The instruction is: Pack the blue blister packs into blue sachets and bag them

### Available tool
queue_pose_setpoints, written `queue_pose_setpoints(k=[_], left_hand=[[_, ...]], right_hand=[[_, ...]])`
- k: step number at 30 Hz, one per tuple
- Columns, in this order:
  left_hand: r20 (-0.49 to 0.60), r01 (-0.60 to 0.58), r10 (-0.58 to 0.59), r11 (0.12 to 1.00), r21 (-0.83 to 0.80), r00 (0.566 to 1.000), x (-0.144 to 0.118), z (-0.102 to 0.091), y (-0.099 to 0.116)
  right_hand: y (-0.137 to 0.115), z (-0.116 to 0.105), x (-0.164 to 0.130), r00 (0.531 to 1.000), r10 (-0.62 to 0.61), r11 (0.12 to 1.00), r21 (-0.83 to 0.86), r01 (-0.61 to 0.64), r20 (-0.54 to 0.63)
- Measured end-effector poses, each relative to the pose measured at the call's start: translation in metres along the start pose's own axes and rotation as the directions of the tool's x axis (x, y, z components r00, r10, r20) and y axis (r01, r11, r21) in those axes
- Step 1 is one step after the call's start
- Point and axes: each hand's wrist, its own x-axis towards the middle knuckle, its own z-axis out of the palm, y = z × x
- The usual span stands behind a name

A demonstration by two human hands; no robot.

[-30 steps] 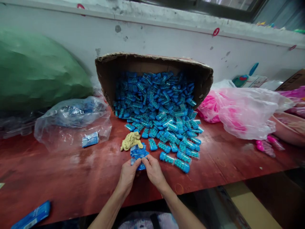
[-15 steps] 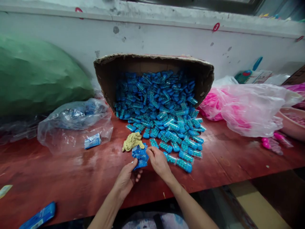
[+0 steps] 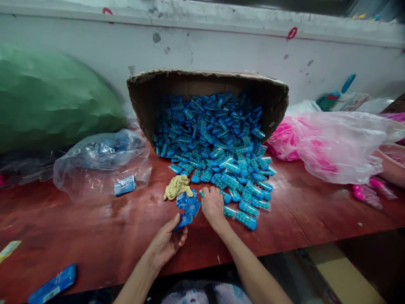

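R hand (image 3: 212, 204) blocks most of one tube at the near L edge of the pile; only a bit of turquoise pokes out by the fingertips, so can't tell if the fingers are closed on it or just touching. L hand (image 3: 167, 242) covers the lower end of its blue film piece (image 3: 185, 219); print unreadable. Deep end of the carton (image 3: 141, 99) is dark, tubes at the back hard to separate. Green bag (image 3: 57, 101) cut off at L edge, pink bowl (image 3: 390, 171) at R edge, partly behind the pink-white bag (image 3: 338, 145).

Surroundings: carton on its side, blue-capped tubes (image 3: 221, 147) w/ turquoise beads spilling onto the red worktop (image 3: 104, 240). Yellow cloth (image 3: 177, 187) lies just beyond the loose blue film (image 3: 189, 202), approx. touching it, btwn clear bag (image 3: 101, 169) and pile. Small blue/white packet (image 3: 124, 185) by clear bag's near edge; blue pack (image 3: 52, 285) near L, at worktop edge. Pink-capped tubes (image 3: 367, 195) far R.

Pose: both forearms reach in from the bottom. L hand palm inward, thumb on top, pinching the film piece vs. fingers. R hand back up, fingers bent and bunched, just R of the loose film.
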Motion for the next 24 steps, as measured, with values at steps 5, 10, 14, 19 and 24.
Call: queue_pose_setpoints(k=[5,10,14,19,24], left_hand=[[-0.018,0.017,-0.017,1.0,-0.017,1.0,0.003,-0.004,0.0],[-0.036,-0.014,0.015,0.999,0.031,0.999,0.008,-0.001,-0.001],[-0.031,-0.064,0.066,0.996,0.06,0.997,0.012,0.0,-0.004],[-0.013,-0.1,0.102,0.989,0.105,0.995,0.012,-0.001,-0.002],[0.062,-0.165,0.155,0.964,0.206,0.986,0.012,0.002,0.005]], right_hand=[[0.009,-0.024,-0.023,0.988,-0.108,0.883,0.447,0.144,-0.106],[0.005,-0.041,-0.056,0.979,-0.186,0.624,0.759,0.183,-0.083],[0.001,-0.039,-0.066,0.97,-0.22,0.647,0.729,0.225,-0.105],[0.006,-0.037,-0.064,0.936,-0.324,0.694,0.638,0.333,-0.136],[0.011,-0.042,-0.061,0.913,-0.394,0.689,0.626,0.366,-0.1]])
